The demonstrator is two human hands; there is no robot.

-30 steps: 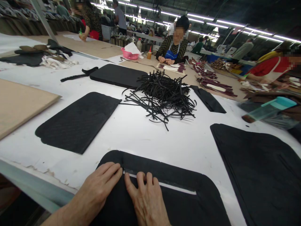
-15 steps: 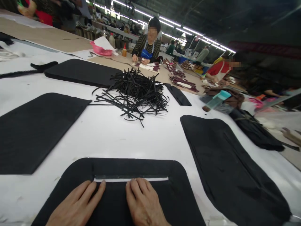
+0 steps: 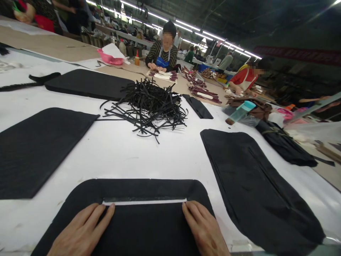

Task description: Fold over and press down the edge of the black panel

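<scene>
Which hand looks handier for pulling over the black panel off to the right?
Probably the right hand: it lies flat at the right end of the white slit, nearest that panel. The left hand rests at the slit's left end and would have to cross over.

- Near panel [image 3: 144, 231] at the table's near edge: plain black, with a thin white line [image 3: 144, 202] across it
- Table [image 3: 165, 156]: white top
- Far board [image 3: 53, 44] at the table's far left: tan-brown
- Heap of strips [image 3: 146, 106] mid-table: black
- Left panel [image 3: 39, 149], right panel [image 3: 255, 185], far panel [image 3: 85, 83]: all black
- Basin [image 3: 106, 58] towards the far edge: pink, holding white paper [image 3: 114, 49]
- Bottle [image 3: 239, 114] towards the right edge: clear, with a teal cap [image 3: 249, 105]
- Seated person's top [image 3: 151, 55]: dark with tan stripes, under a blue apron [image 3: 160, 62]
</scene>
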